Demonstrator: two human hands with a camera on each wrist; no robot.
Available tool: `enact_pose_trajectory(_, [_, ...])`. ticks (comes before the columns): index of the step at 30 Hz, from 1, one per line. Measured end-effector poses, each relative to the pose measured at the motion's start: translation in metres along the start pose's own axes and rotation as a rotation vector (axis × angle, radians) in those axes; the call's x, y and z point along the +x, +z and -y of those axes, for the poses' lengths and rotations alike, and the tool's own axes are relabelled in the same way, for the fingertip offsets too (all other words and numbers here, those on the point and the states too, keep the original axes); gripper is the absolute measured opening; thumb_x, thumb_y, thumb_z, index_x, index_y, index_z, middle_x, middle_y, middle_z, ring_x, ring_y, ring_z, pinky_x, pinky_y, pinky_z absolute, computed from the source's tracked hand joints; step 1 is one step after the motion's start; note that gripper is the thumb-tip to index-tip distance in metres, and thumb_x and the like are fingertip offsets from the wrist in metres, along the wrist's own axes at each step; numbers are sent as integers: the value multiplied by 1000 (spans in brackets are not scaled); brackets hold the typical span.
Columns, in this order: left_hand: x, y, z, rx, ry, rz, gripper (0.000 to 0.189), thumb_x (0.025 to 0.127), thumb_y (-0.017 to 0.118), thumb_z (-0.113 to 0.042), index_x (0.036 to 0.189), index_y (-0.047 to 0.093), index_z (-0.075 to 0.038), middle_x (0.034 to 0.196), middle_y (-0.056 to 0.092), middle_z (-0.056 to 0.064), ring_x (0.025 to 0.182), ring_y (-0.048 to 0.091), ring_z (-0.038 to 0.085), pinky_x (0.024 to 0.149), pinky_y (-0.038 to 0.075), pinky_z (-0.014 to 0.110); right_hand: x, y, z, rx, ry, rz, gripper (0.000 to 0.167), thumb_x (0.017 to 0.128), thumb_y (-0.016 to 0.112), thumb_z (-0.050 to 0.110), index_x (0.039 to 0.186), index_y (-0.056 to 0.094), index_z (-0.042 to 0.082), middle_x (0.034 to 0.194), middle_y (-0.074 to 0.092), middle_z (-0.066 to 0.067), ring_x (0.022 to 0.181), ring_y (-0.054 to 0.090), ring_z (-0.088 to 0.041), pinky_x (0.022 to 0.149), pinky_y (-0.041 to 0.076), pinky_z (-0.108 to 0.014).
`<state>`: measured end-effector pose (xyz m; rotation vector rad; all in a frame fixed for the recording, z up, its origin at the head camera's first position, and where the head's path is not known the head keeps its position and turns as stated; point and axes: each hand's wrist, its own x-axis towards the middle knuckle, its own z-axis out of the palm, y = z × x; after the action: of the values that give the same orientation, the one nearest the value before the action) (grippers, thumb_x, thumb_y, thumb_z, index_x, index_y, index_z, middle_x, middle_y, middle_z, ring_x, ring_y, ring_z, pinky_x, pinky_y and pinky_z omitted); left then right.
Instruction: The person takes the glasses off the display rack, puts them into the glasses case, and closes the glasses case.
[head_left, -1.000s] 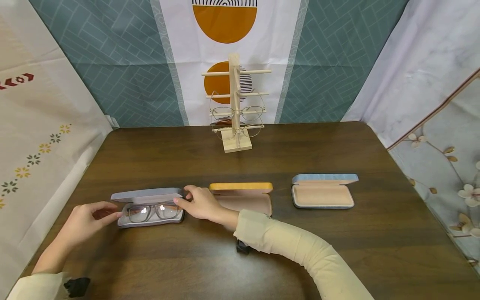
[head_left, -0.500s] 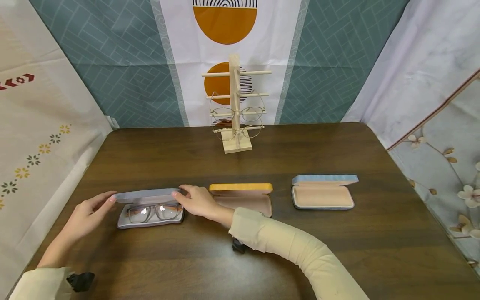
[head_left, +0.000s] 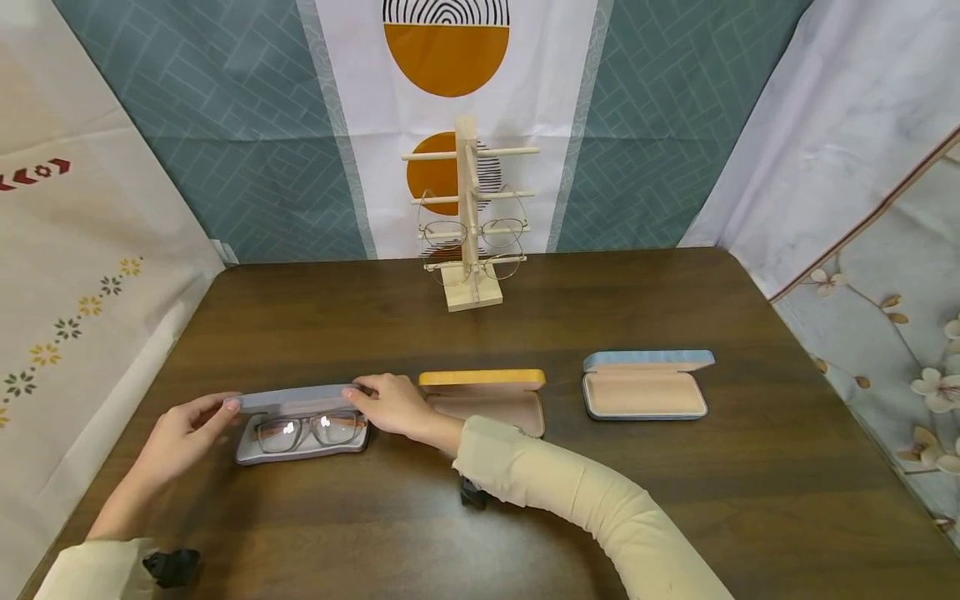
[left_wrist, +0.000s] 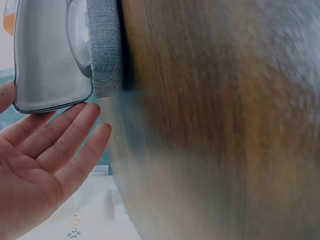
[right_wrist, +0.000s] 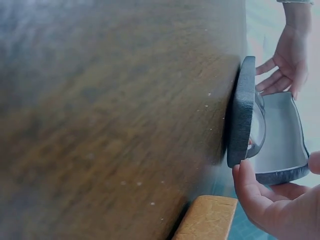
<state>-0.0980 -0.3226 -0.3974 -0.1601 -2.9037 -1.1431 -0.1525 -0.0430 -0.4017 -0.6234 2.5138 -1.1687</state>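
A grey glasses case (head_left: 300,452) lies on the table at the left with its lid partly raised. Inside rests a pair of eyeglasses (head_left: 279,436) with clear grey frames, folded and lenses toward me. My left hand (head_left: 180,437) pinches the lid's left end, thumb at the front edge and fingers behind it. At the opposite end, my right hand (head_left: 393,407) holds the lid between thumb and fingers. The right wrist view shows the pale lid lining (right_wrist: 280,130) and the right fingertips (right_wrist: 245,172) at the base's end.
Just right of my right hand is an opened yellow glasses case (head_left: 480,379), partly covered by that arm. Farther right lies an opened blue glasses case (head_left: 647,393). A wooden display stand (head_left: 468,179) with two wire-rimmed pairs of glasses stands at the back.
My left hand has moved up from beside the base to the lid's left end. The lid has tilted forward and lower over the eyeglasses, and my right hand has shifted slightly left.
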Motion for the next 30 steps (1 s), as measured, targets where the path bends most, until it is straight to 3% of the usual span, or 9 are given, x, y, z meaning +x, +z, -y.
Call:
enact_pose_trajectory(8, [-2, 4, 3, -117, -9, 12, 40, 96, 46, -16, 120, 47, 15, 101, 60, 28, 80, 59, -5, 57, 53, 30, -3, 1, -4, 21, -4, 32, 47, 94, 47, 41, 129, 52, 10, 41, 27, 6, 33, 18, -5, 32, 18, -16])
enact_pose_trajectory(11, [-3, 4, 4, -151, -21, 14, 41, 96, 48, -16, 121, 46, 16, 100, 64, 16, 82, 59, -5, 58, 53, 31, -4, 1, -5, 27, 0, 47, 48, 93, 47, 41, 130, 51, 10, 41, 27, 5, 33, 17, -5, 32, 18, -16])
enact_pose_trajectory(15, [-4, 4, 6, -221, -43, 22, 42, 95, 49, -16, 121, 44, 17, 97, 62, -10, 83, 59, -4, 58, 54, 34, -5, 1, -4, 32, 13, 61, 48, 93, 48, 41, 131, 50, 12, 40, 27, 5, 32, 17, -5, 32, 18, -17])
enact_pose_trajectory(19, [-4, 3, 7, -287, -39, 29, 36, 94, 50, -12, 119, 48, 14, 93, 57, -24, 82, 60, -1, 57, 54, 36, -6, 0, -4, 48, 19, 72, 48, 93, 49, 40, 132, 50, 13, 40, 25, 5, 32, 17, -6, 32, 18, -17])
enact_pose_trajectory(25, [-4, 1, 9, -331, -23, 38, 30, 93, 51, -8, 116, 52, 11, 93, 58, -25, 82, 61, 0, 55, 54, 37, -7, 0, -4, 84, 19, 79, 47, 92, 51, 38, 132, 49, 13, 40, 25, 5, 33, 16, -6, 32, 17, -18])
enact_pose_trajectory(30, [-5, -1, 12, -385, -23, 45, 21, 92, 52, -6, 111, 61, -12, 92, 61, -20, 81, 62, 2, 55, 54, 38, -6, 1, -4, 79, 2, 61, 46, 92, 53, 37, 131, 51, 12, 42, 26, 6, 35, 17, -5, 34, 18, -17])
